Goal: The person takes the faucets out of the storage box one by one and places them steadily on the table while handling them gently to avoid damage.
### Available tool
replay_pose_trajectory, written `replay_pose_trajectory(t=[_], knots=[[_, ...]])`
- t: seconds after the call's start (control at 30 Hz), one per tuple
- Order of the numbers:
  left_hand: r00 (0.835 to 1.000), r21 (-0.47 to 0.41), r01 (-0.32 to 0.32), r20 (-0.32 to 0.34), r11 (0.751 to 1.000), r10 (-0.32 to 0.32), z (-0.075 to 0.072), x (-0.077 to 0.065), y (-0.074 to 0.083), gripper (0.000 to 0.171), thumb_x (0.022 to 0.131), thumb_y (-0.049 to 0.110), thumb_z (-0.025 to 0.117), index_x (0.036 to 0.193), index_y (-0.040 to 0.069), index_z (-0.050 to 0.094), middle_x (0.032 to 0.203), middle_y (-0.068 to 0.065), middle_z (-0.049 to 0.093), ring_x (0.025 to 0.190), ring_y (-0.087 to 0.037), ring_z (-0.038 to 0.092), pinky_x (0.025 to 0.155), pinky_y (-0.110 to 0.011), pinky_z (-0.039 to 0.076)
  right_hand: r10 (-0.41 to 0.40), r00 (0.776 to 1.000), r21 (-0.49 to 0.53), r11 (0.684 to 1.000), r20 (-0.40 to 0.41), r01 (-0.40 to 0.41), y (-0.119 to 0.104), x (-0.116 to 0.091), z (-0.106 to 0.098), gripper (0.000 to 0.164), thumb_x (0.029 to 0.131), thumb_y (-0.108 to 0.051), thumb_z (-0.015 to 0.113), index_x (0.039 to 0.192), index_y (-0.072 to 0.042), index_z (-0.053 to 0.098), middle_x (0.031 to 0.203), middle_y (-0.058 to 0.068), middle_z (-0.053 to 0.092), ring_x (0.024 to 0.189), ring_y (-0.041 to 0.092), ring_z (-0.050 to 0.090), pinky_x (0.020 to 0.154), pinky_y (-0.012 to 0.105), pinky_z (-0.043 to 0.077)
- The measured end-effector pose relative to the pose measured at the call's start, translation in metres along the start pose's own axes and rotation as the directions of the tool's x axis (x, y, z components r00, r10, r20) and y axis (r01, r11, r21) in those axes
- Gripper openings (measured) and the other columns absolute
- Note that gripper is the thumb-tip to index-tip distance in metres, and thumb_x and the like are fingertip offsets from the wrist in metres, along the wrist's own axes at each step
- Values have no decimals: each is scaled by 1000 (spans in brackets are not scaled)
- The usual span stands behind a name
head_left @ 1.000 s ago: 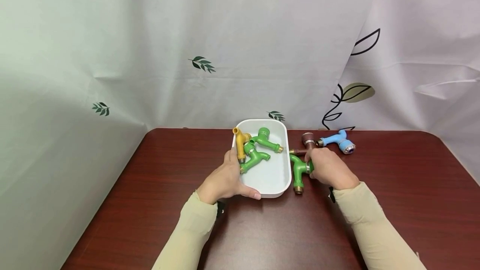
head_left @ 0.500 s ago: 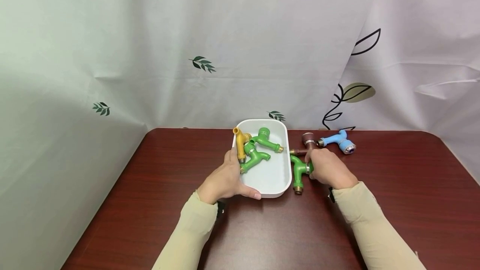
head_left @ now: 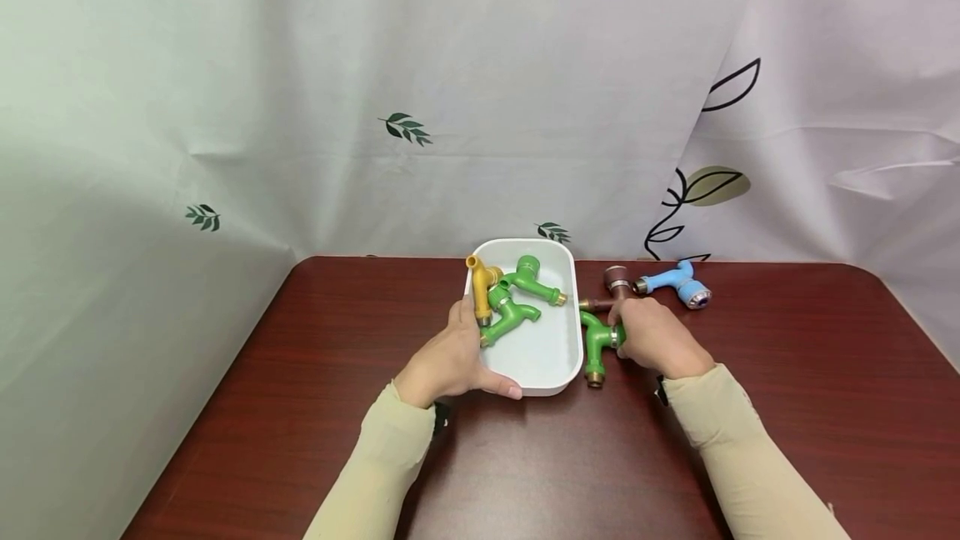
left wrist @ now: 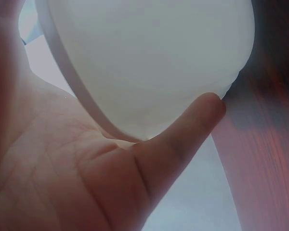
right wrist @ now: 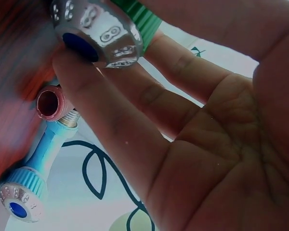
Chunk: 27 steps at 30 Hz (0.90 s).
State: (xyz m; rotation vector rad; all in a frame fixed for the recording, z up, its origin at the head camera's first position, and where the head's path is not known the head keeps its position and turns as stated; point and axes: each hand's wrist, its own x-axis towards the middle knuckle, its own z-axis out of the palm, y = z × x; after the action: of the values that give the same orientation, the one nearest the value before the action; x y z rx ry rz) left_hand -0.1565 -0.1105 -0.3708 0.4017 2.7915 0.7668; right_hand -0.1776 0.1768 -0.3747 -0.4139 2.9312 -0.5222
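Observation:
In the head view a white tray [head_left: 536,357] holds a yellow tap [head_left: 481,290] and two green taps, the far green tap [head_left: 528,280] and the near green tap [head_left: 510,317]. My left hand [head_left: 450,357] rests against the tray's near left corner, fingers along the left side and thumb straight along the near wall. To the tray's right my right hand [head_left: 660,338] grips another green tap [head_left: 597,340] by its knob end. In the right wrist view the fingers lie around its silver, blue-centred knob [right wrist: 98,33]. The tap's brass end points toward me.
A brown tap [head_left: 618,280] lies just beyond the right hand, partly hidden by it. Right of that is a blue tap [head_left: 678,282]. The dark red table [head_left: 337,332] ends at a pale hanging cloth [head_left: 300,107] behind.
The green tap in my right hand has shifted very slightly to the left. My left hand and the tray have stayed put.

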Motion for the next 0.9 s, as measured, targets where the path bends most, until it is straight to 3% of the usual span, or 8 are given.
replay_pose_trajectory(t=[0.67,0.9], knots=[[1000,-1,9,0,1000,-9,2,1,-1,154,52,54,97,157,-4,2,148,-21,32,112,-30,59,95,-39,50,14,1000,7,1000,18,-14,-3,0,-1,32,70,3,82,100,2,70,92,13,67,81,28,59,73,43,51],[1000,7,19,4,1000,-19,1,1,-1,150,52,55,97,156,-5,6,145,-20,34,107,-29,60,93,-39,51,-16,997,3,1000,-71,16,-9,-4,-6,40,74,1,81,112,7,69,103,20,70,91,35,64,81,48,52]])
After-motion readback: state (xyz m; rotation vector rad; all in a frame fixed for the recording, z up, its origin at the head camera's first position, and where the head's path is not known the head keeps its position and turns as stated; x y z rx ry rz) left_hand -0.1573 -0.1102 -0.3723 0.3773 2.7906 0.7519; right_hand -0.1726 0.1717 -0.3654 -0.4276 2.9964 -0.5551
